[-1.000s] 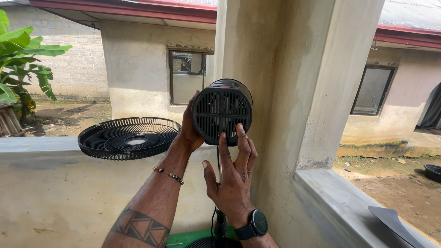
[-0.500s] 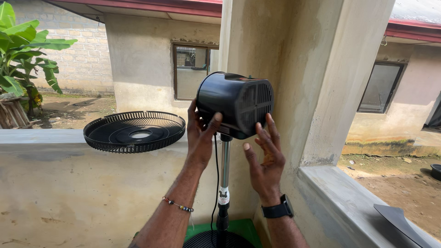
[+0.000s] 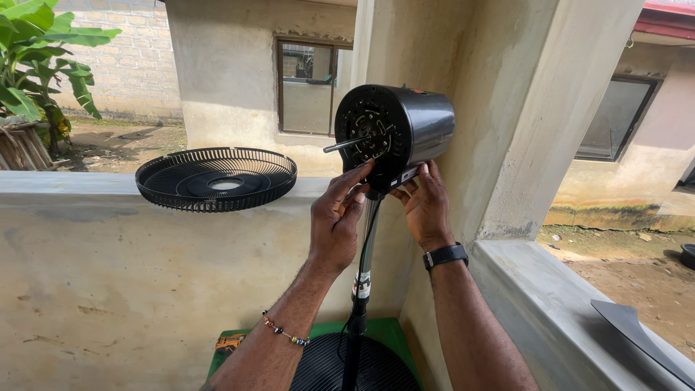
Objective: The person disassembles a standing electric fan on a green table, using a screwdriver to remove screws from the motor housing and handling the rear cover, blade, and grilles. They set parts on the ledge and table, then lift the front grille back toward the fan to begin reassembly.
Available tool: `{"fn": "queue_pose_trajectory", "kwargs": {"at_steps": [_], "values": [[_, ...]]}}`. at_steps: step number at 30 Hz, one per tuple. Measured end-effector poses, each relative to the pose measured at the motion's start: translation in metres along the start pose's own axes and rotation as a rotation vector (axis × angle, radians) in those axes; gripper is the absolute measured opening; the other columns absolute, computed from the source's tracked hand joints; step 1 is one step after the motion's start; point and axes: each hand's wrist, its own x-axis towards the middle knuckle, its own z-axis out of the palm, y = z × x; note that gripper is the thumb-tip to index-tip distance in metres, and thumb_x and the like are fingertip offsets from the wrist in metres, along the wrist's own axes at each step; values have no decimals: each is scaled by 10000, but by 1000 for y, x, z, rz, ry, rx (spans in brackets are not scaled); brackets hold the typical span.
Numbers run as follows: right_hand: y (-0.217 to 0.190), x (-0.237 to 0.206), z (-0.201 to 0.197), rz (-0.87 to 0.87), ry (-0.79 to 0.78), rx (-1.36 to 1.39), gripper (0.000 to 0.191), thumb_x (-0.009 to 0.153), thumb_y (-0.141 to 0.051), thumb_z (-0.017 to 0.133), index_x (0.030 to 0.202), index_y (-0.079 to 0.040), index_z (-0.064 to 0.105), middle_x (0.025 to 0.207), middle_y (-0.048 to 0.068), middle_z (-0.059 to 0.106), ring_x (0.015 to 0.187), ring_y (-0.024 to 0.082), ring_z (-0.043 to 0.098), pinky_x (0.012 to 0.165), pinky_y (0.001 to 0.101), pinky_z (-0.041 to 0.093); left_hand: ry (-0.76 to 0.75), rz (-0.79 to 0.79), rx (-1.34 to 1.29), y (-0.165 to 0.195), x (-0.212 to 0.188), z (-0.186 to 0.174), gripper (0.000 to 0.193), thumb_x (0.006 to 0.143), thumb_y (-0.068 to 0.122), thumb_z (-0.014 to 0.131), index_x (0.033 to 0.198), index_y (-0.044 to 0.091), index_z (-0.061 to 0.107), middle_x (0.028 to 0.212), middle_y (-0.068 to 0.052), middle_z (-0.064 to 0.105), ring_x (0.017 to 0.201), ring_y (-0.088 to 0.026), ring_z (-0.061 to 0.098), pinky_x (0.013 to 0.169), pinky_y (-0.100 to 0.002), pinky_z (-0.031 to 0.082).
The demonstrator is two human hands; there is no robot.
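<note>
A black fan motor housing (image 3: 405, 129) sits atop a thin stand pole (image 3: 362, 282), its bare shaft pointing left toward the wall. My left hand (image 3: 339, 217) holds the lower front of the housing, fingertips on its face. My right hand (image 3: 423, 206), with a black watch on the wrist, grips the underside of the housing near the pole joint. A black round fan guard (image 3: 216, 177) lies flat on the concrete ledge to the left, apart from both hands.
The concrete ledge (image 3: 87, 190) runs left to a square pillar (image 3: 499, 108), then turns toward me along the right. A grey fan blade (image 3: 637, 329) lies on the right ledge. Below, the round fan base (image 3: 376, 366) stands on a green board (image 3: 239, 344).
The motor housing has turned so its shaft side faces left. Both hands have slid down from its sides to its underside, close to the pole.
</note>
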Motion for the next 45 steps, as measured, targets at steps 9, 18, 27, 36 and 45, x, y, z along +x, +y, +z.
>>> {"fn": "queue_pose_trajectory", "kwargs": {"at_steps": [9,18,27,36,45], "values": [[19,-6,23,15,1,126,696,1019,-446,549,1603,-214,249,1424,26,543,1156,215,623,927,413,538,10,83,46,-4,-10,-14,413,1053,-52,451,1440,24,572,1526,-126,555,1447,-208,521,1226,-358,429],[37,-67,-1,-17,155,31,857,1014,-455,658,1653,-186,153,1545,136,498,1214,356,677,926,432,583,117,11,41,-34,-74,-79,394,1060,-47,457,1433,9,571,1476,-114,616,1400,-202,570,1183,-367,473],[183,-309,-14,550,184,-194,198,1098,-147,631,1229,-1,656,1033,131,754,819,216,741,708,302,593,631,-935,239,-102,-431,-277,331,997,7,495,1300,-30,625,1083,-117,757,859,-165,732,737,-304,593],[320,-519,42,1145,-318,-485,196,954,-110,664,1114,-15,722,932,74,789,705,132,731,600,264,548,661,-1379,780,-54,-613,-260,277,870,15,586,1102,-15,734,782,-114,760,578,-171,705,555,-316,564],[364,-538,119,1171,-571,-878,185,912,-214,713,1023,-85,786,599,81,701,517,169,680,542,350,523,513,-1329,933,-77,-626,-270,198,801,79,704,977,23,774,827,-127,770,743,-231,749,716,-363,581]]}}
